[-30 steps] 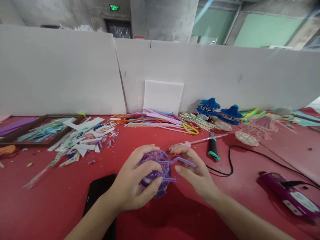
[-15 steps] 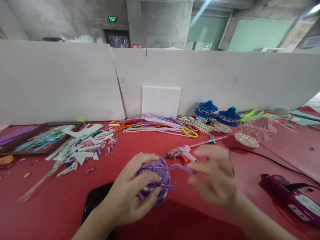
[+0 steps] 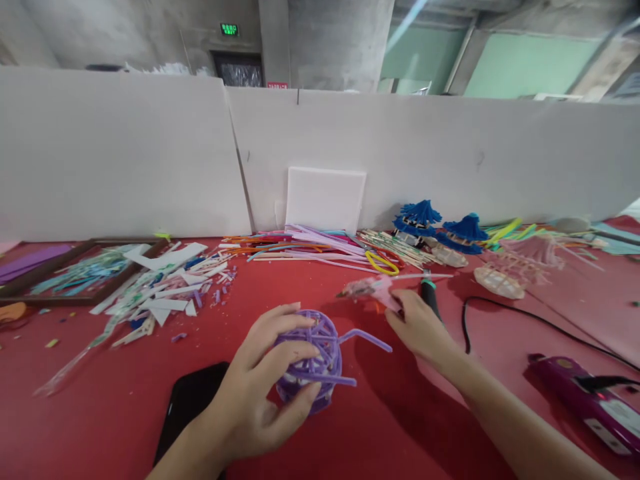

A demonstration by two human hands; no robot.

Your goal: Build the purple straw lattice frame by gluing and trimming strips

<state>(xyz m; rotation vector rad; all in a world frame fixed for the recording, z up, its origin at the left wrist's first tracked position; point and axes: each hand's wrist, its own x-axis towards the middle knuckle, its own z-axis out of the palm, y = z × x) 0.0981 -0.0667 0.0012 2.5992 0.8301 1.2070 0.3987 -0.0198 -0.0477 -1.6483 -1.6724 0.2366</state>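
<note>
My left hand (image 3: 273,373) is wrapped round the left side of a round purple openwork piece (image 3: 325,353) made of pipe cleaners, low in the middle of the view. Two purple stems stick out of it to the right, the upper one bent. My right hand (image 3: 420,327) is closed on the handle of a pink glue gun (image 3: 367,288), whose nozzle points left. A clear glue stick reaches out to the right behind the gun. Beside my right hand lies a tool with a black and teal handle (image 3: 429,297).
A black phone (image 3: 193,407) lies by my left wrist. Scraps (image 3: 170,287) and a brown frame (image 3: 100,293) are at left. Pipe cleaners (image 3: 310,243), yellow-handled scissors (image 3: 381,263) and blue-roofed models (image 3: 465,233) line the back. At right are a cable (image 3: 540,317) and purple power strip (image 3: 585,400).
My right hand has left the bent purple stem and moved up to take hold of the glue gun, which is slightly lifted. My left hand stays on the purple piece.
</note>
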